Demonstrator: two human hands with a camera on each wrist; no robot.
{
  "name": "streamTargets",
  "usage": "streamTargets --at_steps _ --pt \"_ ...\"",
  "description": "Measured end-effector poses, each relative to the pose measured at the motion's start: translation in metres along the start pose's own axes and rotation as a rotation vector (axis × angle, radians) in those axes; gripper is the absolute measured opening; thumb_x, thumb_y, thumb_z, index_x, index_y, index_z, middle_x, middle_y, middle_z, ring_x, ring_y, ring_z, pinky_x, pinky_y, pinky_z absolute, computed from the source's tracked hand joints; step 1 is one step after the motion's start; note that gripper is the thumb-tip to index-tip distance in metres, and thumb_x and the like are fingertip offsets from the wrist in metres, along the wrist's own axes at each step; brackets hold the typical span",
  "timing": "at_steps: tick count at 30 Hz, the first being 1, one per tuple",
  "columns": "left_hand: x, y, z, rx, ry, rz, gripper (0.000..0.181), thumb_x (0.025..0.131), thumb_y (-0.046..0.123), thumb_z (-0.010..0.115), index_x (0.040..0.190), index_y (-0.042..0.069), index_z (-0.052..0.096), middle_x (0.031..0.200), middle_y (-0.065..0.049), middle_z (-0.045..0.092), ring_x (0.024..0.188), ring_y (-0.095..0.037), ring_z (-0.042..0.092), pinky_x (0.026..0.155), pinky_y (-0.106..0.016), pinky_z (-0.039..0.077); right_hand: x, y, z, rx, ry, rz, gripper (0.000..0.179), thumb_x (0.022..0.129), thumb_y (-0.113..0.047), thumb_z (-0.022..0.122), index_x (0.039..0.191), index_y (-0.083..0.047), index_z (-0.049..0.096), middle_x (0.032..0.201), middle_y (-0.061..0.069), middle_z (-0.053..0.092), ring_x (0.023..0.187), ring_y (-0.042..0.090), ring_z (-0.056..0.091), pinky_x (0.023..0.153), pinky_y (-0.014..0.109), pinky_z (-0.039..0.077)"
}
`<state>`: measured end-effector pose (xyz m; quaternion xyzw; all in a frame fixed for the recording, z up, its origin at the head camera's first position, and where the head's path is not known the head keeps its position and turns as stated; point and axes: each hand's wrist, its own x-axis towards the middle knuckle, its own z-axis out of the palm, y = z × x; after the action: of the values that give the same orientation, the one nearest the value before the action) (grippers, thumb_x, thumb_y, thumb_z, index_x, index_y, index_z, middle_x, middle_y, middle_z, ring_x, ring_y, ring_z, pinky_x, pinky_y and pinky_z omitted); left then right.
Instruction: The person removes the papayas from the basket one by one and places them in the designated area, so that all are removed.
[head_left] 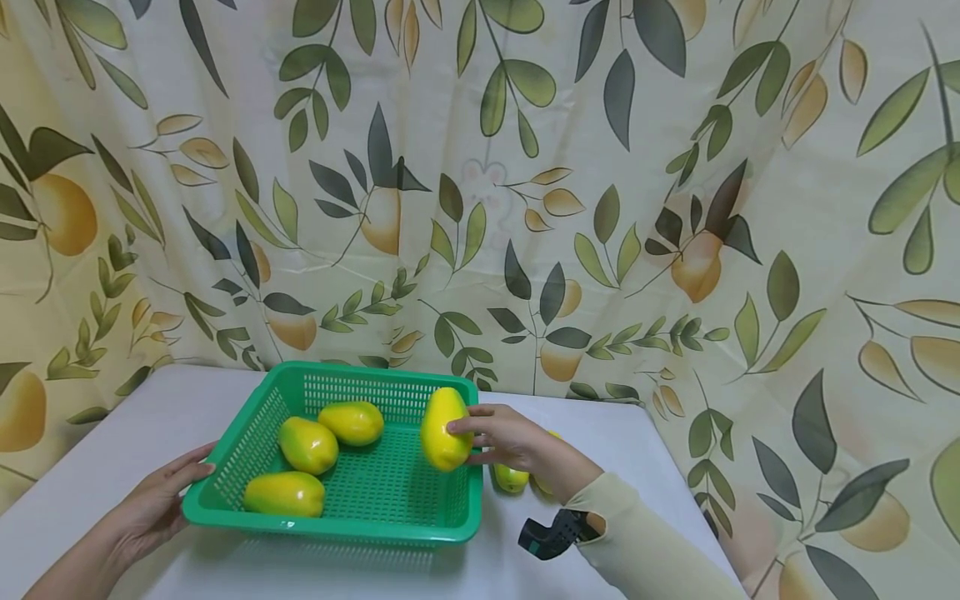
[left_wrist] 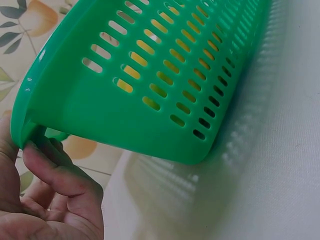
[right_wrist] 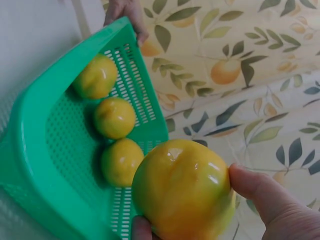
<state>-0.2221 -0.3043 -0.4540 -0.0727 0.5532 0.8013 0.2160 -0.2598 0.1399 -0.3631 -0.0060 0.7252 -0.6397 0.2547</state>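
A green plastic basket (head_left: pixel 330 529) with slotted walls is on the table. My left hand (head_left: pixel 153 504) grips its left rim, thumb at the edge and fingers curled beneath, as the left wrist view shows. My right hand (head_left: pixel 506 437) holds a glossy yellow papaya (head_left: pixel 445 429) tinged with green over the basket's right side, near the rim. Inside, toward the left, lie three more papayas: one at the back (head_left: pixel 351 423), one in the middle (head_left: pixel 307 446) and one in front (head_left: pixel 285 496). The right wrist view shows the held papaya (right_wrist: pixel 182 190) pinched between thumb and fingers.
More yellow-green fruit (head_left: pixel 512 477) lies on the table right of the basket, partly hidden behind my right forearm. A white cloth covers the table (head_left: pixel 600 417). Behind it hangs a curtain (head_left: pixel 480 250) printed with leaves and fruit. A black strap device (head_left: pixel 558 533) sits at my right wrist.
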Motion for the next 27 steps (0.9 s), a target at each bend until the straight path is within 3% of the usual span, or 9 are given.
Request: streamTargets --at_steps 27 --pt "0.001 -0.001 0.001 -0.019 0.019 0.001 0.023 0.091 0.018 0.052 0.091 0.038 0.063 0.096 -0.002 0.062 0.087 -0.021 0.062 0.081 -0.038 0.05 -0.015 0.006 -0.038 -0.026 0.007 0.021 0.068 0.081 -0.024 0.066 0.133 0.004 0.033 0.115 0.016 0.051 0.099 0.03 0.053 0.082 0.044 0.049"
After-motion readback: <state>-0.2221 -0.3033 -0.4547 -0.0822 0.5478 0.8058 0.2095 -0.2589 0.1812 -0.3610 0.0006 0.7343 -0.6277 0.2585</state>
